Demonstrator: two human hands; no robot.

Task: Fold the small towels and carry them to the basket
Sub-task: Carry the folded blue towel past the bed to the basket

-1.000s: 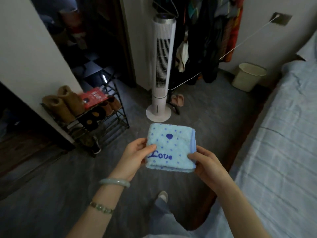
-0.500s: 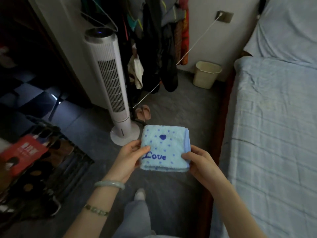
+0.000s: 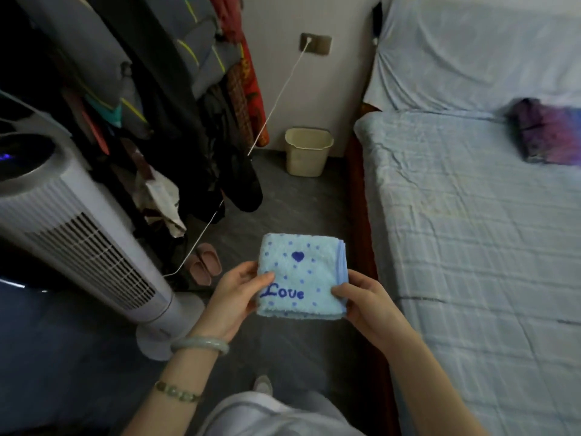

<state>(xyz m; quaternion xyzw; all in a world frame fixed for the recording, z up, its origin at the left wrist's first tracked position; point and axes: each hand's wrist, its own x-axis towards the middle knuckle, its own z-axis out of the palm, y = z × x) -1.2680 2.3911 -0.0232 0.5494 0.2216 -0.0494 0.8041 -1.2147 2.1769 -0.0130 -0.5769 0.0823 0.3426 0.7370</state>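
While you hold the folded blue towel [image 3: 301,276], your left hand [image 3: 234,298] and right hand [image 3: 367,305] pinch its sides | step: carrying | next: walk to the cream bin [image 3: 308,151], maybe your basket

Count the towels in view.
1 sure: blue towel pinched between left hand and right hand. Purple folded cloth on the bed may be a second; more may be hidden.

The dark grey floor [image 3: 283,196] carries a tall white tower fan [image 3: 94,240] at the left, a pair of pink slippers [image 3: 204,267] near its base, and a cream plastic bin [image 3: 308,152] by the far wall. The bed with a pale blue checked sheet [image 3: 471,247], at the right, bears a purple folded cloth [image 3: 547,133].
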